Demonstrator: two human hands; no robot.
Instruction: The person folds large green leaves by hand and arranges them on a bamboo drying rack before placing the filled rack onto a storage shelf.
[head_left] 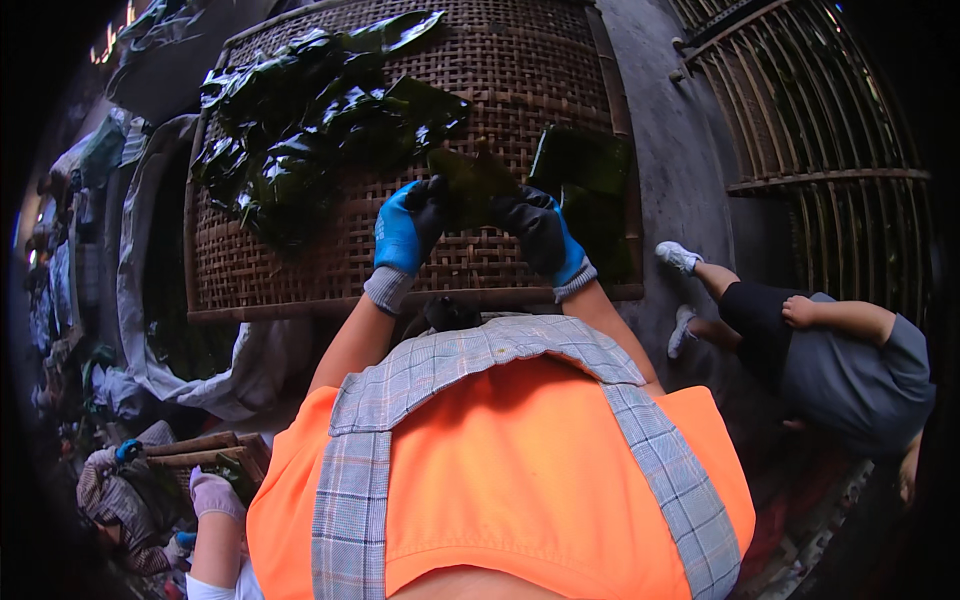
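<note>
My left hand [411, 222], in a blue and black glove, is closed on the left edge of a dark green, kelp-like sheet [470, 188]. On the sheet's right side my right hand [545, 228], gloved the same way, has its fingers closed too. The sheet is stretched between both hands above a woven bamboo tray [515, 92]. To the left and beyond my hands lies a heap of glossy, dark green wet sheets [310, 120]. Flat, squarish dark green pieces [582, 160] lie on the tray at the right, near my right hand.
A slatted wooden rack [800, 110] stands at the right beyond a grey floor strip [665, 130]. One person in dark clothes [840, 360] is at the right; another in stripes [125, 500] is lower left. A large white sack [145, 330] holding dark green material stands left of the tray.
</note>
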